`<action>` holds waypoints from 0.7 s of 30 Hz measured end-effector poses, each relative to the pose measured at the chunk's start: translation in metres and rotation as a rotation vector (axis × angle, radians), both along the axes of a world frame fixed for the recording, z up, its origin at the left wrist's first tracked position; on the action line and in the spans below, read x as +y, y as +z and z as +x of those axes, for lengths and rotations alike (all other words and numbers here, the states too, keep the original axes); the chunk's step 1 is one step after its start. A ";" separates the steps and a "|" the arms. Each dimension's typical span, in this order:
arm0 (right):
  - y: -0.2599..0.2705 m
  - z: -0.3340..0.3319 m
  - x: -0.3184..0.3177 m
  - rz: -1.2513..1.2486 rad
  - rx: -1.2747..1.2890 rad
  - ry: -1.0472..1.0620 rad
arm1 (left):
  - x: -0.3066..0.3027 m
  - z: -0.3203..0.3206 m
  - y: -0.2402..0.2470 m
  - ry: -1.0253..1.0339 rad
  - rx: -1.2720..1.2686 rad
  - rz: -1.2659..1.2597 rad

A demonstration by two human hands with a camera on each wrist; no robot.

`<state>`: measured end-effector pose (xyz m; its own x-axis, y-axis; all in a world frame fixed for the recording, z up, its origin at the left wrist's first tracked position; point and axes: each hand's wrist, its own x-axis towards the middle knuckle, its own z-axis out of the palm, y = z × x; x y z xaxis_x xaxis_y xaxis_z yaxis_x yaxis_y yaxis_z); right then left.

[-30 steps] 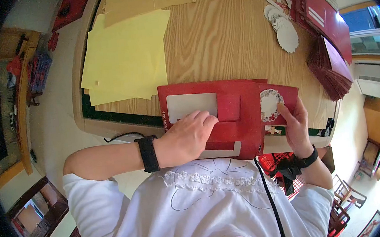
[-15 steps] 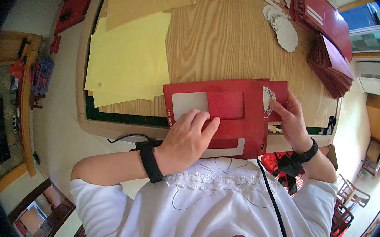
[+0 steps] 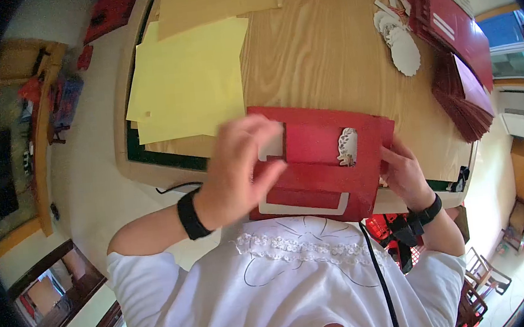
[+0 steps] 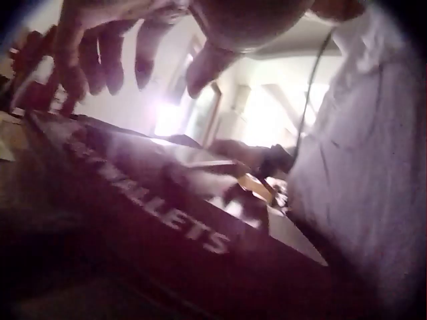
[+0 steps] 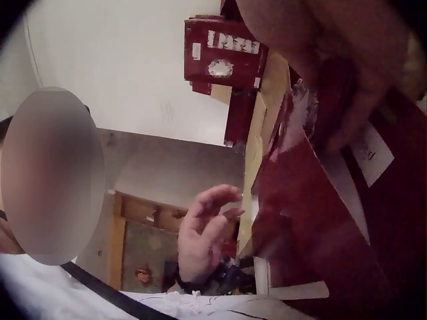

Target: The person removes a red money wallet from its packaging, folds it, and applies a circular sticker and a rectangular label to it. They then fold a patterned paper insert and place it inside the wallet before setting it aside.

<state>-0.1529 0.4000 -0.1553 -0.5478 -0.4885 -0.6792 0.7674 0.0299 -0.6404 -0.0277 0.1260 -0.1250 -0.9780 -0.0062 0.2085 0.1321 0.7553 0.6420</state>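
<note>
Red cardboard makes up the sleeve being worked on, which lies over the near edge of the worktop, just beside the yellow sheets. We judge that the step in hand is working a red card into it from the right end; a white scalloped label shows, in part, through the upper cut-out. By our reading, the next move calls for guiding the card further left until more of the label shows, without snagging the cut edges.

The right grip is at the sleeve's right end, fingertips hidden, so we cannot tell whether it pinches anything. The left grip, blurred, hangs over the sleeve's left part, fingers loosely bent, thumb well apart, holding nothing that we see.

Counting, we find one sleeve, one card and one label within it. One spread of yellow sheets lies by the left edge, one batch of tan sheets beyond it. Near the right edge we count two dark red stacks, one flat, one fanned, and one heap of white scalloped pieces, too overlapped to number.
</note>
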 end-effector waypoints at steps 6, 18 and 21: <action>0.002 0.002 0.000 -0.143 0.007 0.051 | -0.011 0.019 -0.014 0.192 -0.427 0.712; -0.005 -0.008 0.005 0.026 1.008 0.698 | -0.005 0.018 -0.012 0.176 -0.391 0.589; -0.011 -0.009 0.001 -0.184 0.218 0.359 | -0.003 0.019 -0.012 0.184 -0.397 0.640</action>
